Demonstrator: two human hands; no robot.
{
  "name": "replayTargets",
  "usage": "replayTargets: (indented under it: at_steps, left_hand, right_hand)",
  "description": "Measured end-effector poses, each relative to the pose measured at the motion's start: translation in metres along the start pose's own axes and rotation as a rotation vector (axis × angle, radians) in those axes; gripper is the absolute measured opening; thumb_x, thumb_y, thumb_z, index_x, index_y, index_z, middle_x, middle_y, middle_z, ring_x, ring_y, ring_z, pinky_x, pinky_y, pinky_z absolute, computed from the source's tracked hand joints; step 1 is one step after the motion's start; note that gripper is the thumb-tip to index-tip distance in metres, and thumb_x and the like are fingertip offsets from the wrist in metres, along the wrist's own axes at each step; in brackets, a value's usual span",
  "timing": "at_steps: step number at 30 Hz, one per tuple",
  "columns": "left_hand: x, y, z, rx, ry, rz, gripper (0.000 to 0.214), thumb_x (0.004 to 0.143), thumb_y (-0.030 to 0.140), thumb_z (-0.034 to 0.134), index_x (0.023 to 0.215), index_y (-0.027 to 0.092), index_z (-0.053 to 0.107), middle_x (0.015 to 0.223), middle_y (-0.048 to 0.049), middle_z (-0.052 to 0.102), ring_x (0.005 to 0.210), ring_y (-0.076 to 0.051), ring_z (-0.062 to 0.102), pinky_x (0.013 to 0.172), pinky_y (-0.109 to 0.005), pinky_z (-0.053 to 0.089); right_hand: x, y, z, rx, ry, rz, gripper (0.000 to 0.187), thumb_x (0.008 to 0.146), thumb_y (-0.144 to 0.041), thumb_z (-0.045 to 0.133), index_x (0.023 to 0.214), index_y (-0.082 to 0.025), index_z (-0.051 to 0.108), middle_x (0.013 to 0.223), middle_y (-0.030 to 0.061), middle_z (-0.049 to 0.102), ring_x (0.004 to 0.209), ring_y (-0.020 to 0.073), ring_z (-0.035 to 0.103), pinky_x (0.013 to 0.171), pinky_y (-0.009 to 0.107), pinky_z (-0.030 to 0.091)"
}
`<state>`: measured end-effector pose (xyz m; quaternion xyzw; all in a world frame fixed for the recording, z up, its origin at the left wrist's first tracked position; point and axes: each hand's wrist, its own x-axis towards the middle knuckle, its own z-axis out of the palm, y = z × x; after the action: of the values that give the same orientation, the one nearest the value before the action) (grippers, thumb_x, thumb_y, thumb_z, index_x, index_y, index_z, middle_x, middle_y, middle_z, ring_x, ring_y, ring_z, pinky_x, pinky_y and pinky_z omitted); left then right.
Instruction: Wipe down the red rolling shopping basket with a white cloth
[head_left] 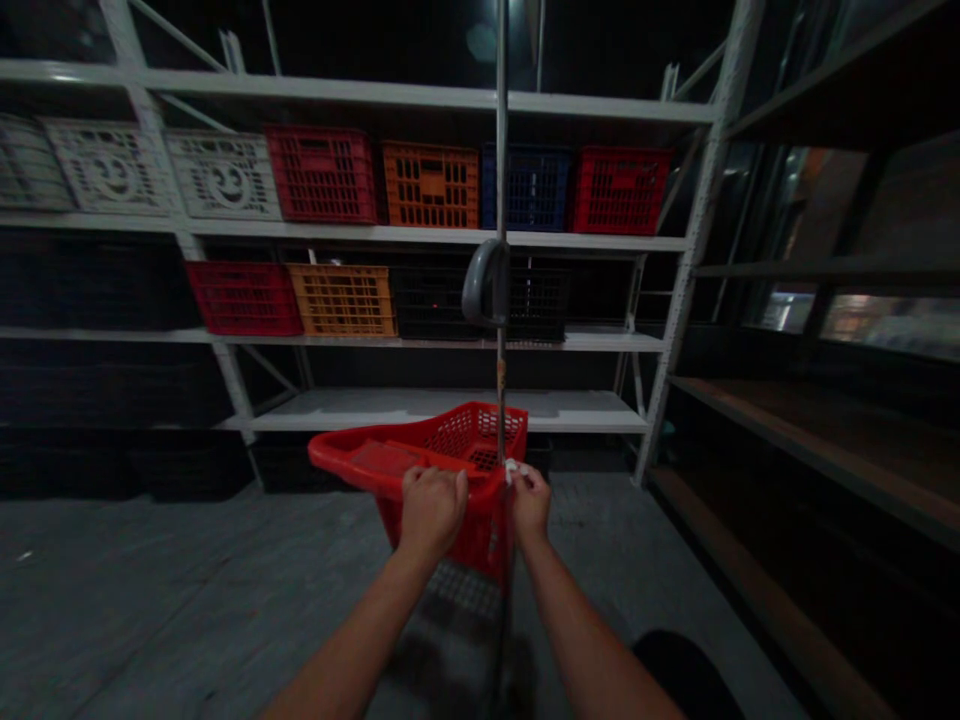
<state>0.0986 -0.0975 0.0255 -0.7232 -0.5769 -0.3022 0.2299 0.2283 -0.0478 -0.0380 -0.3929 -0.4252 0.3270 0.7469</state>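
A red plastic shopping basket (420, 455) hangs in front of me above the grey floor, tilted. My left hand (431, 508) is closed over its near rim. My right hand (529, 502) pinches a small white piece at the rim, right where a thin metal rod (501, 180) rises straight up from the basket. A grey curved handle (484, 283) sits on that rod at mid height.
White metal shelving (420, 235) spans the back wall with several red, orange, blue, white and black crates, such as a red crate (321, 173) and an orange crate (343, 299). Dark shelves (825, 440) run along the right. Concrete floor (150, 600) lies below.
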Motion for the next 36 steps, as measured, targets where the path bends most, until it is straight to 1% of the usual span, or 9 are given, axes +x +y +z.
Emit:
replayTargets:
  at_steps: [3, 7, 14, 21, 23, 27, 31, 33, 36]
  left_hand:
    - [0.001, 0.003, 0.001, 0.01, 0.027, -0.004, 0.043, 0.086, 0.029, 0.026, 0.064, 0.015, 0.061, 0.065, -0.0079, 0.065, 0.069, -0.02, 0.055, 0.075, -0.038, 0.03]
    - [0.002, 0.002, 0.0, -0.012, 0.018, -0.005, 0.043, 0.086, 0.029, 0.027, 0.063, 0.016, 0.061, 0.065, -0.0073, 0.065, 0.068, -0.019, 0.056, 0.075, -0.038, 0.03]
    - [0.0, -0.002, 0.001, -0.049, 0.058, 0.003, 0.043, 0.086, 0.028, 0.028, 0.061, 0.015, 0.06, 0.063, -0.0075, 0.064, 0.067, -0.019, 0.055, 0.075, -0.038, 0.03]
    - [-0.004, -0.012, -0.008, -0.079, 0.0, 0.041, 0.043, 0.086, 0.028, 0.027, 0.062, 0.016, 0.06, 0.065, -0.0057, 0.065, 0.068, -0.018, 0.055, 0.075, -0.038, 0.03]
    - [-0.006, -0.016, -0.011, -0.102, -0.014, 0.053, 0.042, 0.085, 0.028, 0.028, 0.062, 0.017, 0.06, 0.065, -0.0052, 0.065, 0.068, -0.018, 0.054, 0.075, -0.037, 0.03]
    - [-0.011, -0.025, -0.014, -0.119, -0.037, 0.065, 0.041, 0.086, 0.028, 0.027, 0.063, 0.017, 0.06, 0.066, -0.0041, 0.066, 0.069, -0.017, 0.054, 0.076, -0.037, 0.029]
    - [-0.015, -0.033, -0.018, -0.121, -0.058, 0.085, 0.041, 0.086, 0.028, 0.026, 0.064, 0.018, 0.059, 0.066, -0.0033, 0.066, 0.069, -0.017, 0.054, 0.077, -0.036, 0.029]
    - [-0.017, -0.037, -0.021, -0.125, -0.076, 0.094, 0.042, 0.086, 0.029, 0.025, 0.063, 0.018, 0.059, 0.066, -0.0034, 0.065, 0.07, -0.017, 0.053, 0.078, -0.036, 0.029]
    - [-0.018, -0.044, -0.025, -0.146, -0.109, 0.101, 0.043, 0.087, 0.028, 0.023, 0.063, 0.017, 0.058, 0.066, -0.0035, 0.064, 0.068, -0.016, 0.052, 0.078, -0.035, 0.029]
  right_hand:
    - [-0.01, -0.012, 0.003, 0.052, -0.009, 0.03, 0.023, 0.07, -0.034, 0.058, 0.079, -0.014, 0.06, 0.075, 0.0054, 0.065, 0.07, 0.0164, 0.059, 0.067, 0.027, 0.044]
    - [-0.034, -0.022, 0.002, 0.031, -0.084, -0.049, 0.02, 0.073, -0.031, 0.056, 0.085, -0.016, 0.058, 0.081, 0.0044, 0.064, 0.074, 0.0155, 0.059, 0.067, 0.025, 0.044]
    - [-0.016, -0.011, 0.002, -0.078, 0.016, -0.08, 0.02, 0.073, -0.033, 0.054, 0.076, -0.015, 0.059, 0.074, 0.0046, 0.061, 0.072, 0.0169, 0.056, 0.069, 0.028, 0.043]
    - [-0.072, -0.026, 0.003, -0.133, -0.156, -0.261, 0.012, 0.077, -0.026, 0.052, 0.071, -0.02, 0.06, 0.087, 0.0056, 0.057, 0.087, 0.0172, 0.053, 0.081, 0.029, 0.04]
    - [-0.065, -0.018, -0.001, -0.141, -0.117, -0.251, 0.012, 0.077, -0.027, 0.05, 0.072, -0.019, 0.059, 0.089, 0.0061, 0.058, 0.088, 0.0177, 0.053, 0.081, 0.029, 0.04]
    - [-0.031, -0.012, -0.01, -0.09, -0.076, -0.084, 0.017, 0.074, -0.033, 0.052, 0.075, -0.017, 0.058, 0.076, 0.0045, 0.062, 0.075, 0.0171, 0.057, 0.07, 0.028, 0.043]
    - [-0.002, -0.053, 0.002, 0.015, -0.056, -0.172, 0.015, 0.074, -0.031, 0.053, 0.078, -0.016, 0.056, 0.088, 0.0065, 0.063, 0.082, 0.0167, 0.057, 0.073, 0.027, 0.043]
    - [0.005, -0.074, 0.014, 0.015, -0.155, -0.243, 0.012, 0.071, -0.028, 0.056, 0.073, -0.017, 0.056, 0.093, 0.006, 0.061, 0.085, 0.0162, 0.056, 0.075, 0.026, 0.042]
    - [0.004, -0.075, 0.023, -0.09, -0.307, -0.232, 0.012, 0.066, -0.026, 0.06, 0.064, -0.018, 0.052, 0.072, -0.0004, 0.06, 0.067, 0.0128, 0.055, 0.064, 0.023, 0.042]
